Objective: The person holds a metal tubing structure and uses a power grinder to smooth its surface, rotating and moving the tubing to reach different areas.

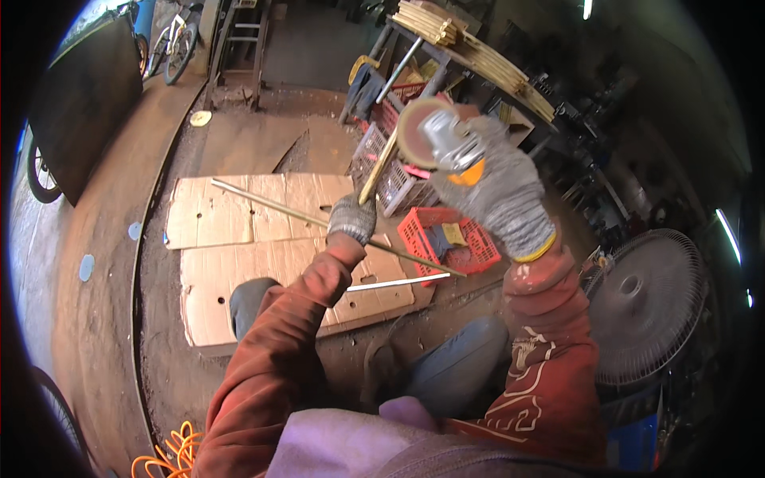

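- Left hand (351,217) grips a yellow rod (378,167) above the cardboard (239,275).
- Right hand (498,187) clutches a grinder (446,139), disc touching the rod's top.
- Grinding looks underway; two more rods (271,204) lie waiting on the cardboard.

A single head-worn fisheye view looks steeply down and forward from above the person's chest, with both forearms rising from the lower edge. The hands sit close, near centre. Beyond them lie the cardboard (263,263) on the floor, and the workshop bends toward the rim.
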`<state>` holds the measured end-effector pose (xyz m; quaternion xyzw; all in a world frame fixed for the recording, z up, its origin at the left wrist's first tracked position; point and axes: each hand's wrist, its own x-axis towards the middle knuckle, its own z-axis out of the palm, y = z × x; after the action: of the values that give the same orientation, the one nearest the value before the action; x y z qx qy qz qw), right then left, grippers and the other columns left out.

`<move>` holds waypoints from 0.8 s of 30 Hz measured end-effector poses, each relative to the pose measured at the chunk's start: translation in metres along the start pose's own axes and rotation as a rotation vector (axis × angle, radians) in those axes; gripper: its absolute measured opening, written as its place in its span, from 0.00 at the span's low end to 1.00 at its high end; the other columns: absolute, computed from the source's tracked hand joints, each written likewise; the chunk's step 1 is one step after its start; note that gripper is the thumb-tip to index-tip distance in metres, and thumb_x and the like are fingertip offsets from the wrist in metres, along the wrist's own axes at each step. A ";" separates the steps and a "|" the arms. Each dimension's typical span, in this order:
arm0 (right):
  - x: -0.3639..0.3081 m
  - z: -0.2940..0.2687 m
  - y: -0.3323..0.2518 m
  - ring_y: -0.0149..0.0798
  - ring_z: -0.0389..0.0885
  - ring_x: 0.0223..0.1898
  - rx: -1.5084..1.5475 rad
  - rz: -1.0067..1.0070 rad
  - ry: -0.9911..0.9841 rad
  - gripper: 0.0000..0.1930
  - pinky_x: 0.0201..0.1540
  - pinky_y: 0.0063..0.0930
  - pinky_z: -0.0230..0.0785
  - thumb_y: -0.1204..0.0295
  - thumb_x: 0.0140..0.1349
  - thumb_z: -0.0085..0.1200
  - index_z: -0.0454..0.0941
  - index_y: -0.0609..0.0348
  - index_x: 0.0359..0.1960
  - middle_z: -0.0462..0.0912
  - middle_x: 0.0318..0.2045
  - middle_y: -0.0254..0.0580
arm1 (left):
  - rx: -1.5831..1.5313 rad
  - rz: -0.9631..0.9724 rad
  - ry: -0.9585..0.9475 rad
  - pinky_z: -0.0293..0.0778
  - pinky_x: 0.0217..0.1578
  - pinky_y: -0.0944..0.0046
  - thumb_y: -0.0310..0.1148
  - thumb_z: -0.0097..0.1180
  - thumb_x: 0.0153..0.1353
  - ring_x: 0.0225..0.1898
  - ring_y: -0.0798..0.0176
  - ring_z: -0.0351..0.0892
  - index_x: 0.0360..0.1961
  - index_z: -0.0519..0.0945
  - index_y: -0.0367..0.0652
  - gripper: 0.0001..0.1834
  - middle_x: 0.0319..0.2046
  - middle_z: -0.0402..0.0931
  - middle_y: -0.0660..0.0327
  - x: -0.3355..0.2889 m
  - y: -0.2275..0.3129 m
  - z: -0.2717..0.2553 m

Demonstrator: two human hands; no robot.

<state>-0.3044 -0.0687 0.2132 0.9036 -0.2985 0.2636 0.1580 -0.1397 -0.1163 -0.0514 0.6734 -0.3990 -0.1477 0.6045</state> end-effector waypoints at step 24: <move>-0.272 0.121 0.164 0.31 0.72 0.41 2.573 0.553 0.527 0.28 0.46 0.31 0.75 0.57 0.66 0.62 0.70 0.59 0.61 0.73 0.40 0.34 | 0.208 -0.269 -0.147 0.77 0.35 0.57 0.69 0.59 0.61 0.28 0.55 0.83 0.31 0.88 0.34 0.39 0.24 0.84 0.51 0.023 -0.022 -0.101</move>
<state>-0.5461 -0.1250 -0.0191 0.2421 0.0275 0.5431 -0.8036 -0.0482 -0.0631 -0.0423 0.7670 -0.3617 -0.2338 0.4756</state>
